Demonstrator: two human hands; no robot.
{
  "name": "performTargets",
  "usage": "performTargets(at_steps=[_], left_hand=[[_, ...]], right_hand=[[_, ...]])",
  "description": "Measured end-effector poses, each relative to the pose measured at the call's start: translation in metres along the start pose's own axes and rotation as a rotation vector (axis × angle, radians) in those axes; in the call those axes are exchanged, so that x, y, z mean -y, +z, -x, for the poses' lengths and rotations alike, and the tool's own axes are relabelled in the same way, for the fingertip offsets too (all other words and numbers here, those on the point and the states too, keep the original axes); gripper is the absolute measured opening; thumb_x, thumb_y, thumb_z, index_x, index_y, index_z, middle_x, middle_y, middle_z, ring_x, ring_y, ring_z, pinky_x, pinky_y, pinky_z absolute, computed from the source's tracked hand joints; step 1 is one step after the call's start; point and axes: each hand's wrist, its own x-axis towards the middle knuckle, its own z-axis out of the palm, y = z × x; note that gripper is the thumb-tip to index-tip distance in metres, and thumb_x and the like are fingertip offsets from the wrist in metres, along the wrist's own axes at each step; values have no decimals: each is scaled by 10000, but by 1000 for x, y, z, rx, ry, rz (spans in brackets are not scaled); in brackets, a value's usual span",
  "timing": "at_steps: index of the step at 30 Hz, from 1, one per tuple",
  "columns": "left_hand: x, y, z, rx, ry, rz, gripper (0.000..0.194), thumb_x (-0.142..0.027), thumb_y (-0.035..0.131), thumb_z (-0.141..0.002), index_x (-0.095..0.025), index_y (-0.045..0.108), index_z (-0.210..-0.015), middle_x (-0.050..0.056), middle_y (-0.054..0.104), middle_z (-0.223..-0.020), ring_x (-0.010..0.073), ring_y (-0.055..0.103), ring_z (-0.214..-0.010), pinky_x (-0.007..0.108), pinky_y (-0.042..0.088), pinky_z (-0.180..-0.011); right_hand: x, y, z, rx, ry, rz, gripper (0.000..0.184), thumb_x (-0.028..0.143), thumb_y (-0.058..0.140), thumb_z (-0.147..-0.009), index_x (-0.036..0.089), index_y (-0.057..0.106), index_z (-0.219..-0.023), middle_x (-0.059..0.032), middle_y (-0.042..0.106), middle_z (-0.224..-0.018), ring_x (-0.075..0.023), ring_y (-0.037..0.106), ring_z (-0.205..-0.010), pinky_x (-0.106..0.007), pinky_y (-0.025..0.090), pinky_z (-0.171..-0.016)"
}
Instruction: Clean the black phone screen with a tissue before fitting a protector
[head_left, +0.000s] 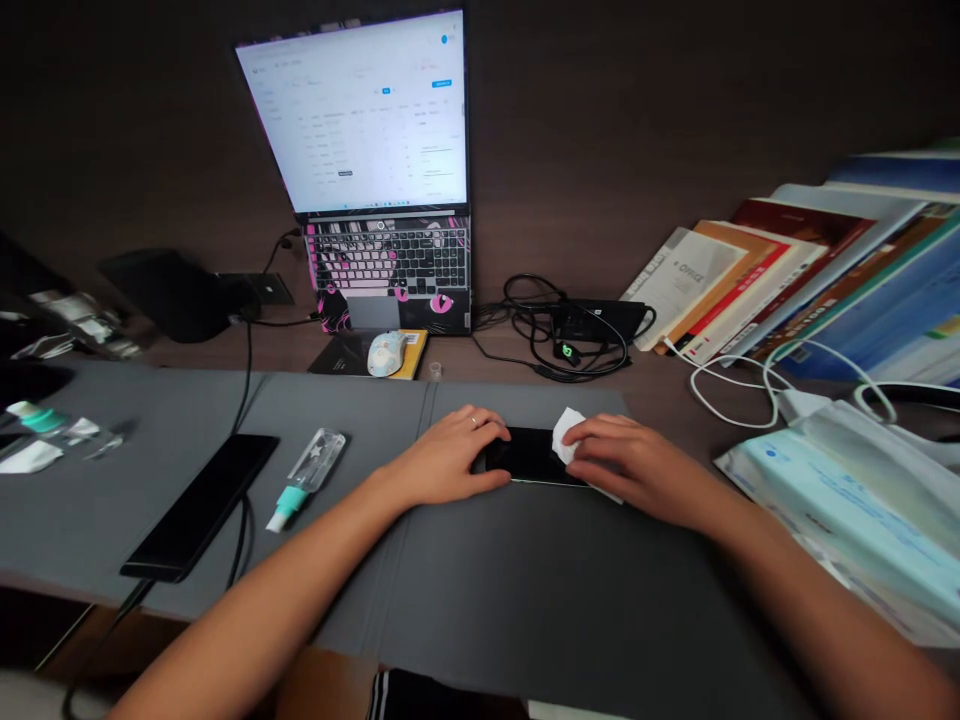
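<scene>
So, nearest on the gray mat (562,600): a black slab (199,510) with a cable at lower left, and a light-blue pack (862,510) at lower right. Little spray bottle (307,480) lies left of center. Mid-frame there's the black phone (529,456), left hand (454,460) grip clamped around one end, right hand (637,462) grip pinched on a white tissue (567,432) over the screen. Farther back: mouse (387,353), then an open laptop (390,265) up top, plus leaning books (750,285) upper right.

"OFFICE" on grey bk (682,285), star (316,451) on btl (306,475)
</scene>
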Motion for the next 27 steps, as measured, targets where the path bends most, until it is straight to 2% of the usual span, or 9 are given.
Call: performTargets(at_steps=[4,8,16,27], left_hand=[[-1,0,0,-7,-6,17,342,-377,645,-934,-225,534,-1220,89,609,-1259,276,563,-1153,472,487,-1005],[-1,1,0,-17,-44,41,343,-364,679,-904,-213,508,-1160,87,620,-1215,277,570,-1115,461,498,-975],[-2,1,0,-4,-37,35,309,-357,670,-912,-214,503,-1129,86,614,-1220,273,562,-1101,453,494,-963],[-2,1,-1,17,-64,43,317,-380,667,-918,-218,500,-1133,83,610,-1242,272,558,-1117,446,474,-988]], right_hand=[[-1,0,0,8,-8,27,336,396,466,-1031,235,747,-939,-80,723,-1038,-252,656,-979,-426,490,-877],[-3,0,1,42,12,58,373,408,442,-1043,211,697,-855,-71,667,-881,-234,615,-863,-404,475,-817],[-5,7,2,18,-5,46,215,272,471,-1005,210,669,-947,-82,645,-935,-243,603,-914,-392,475,-833],[-10,10,5,35,-11,-25,169,297,519,-993,212,662,-1024,-95,634,-1039,-254,586,-1014,-414,451,-906]])
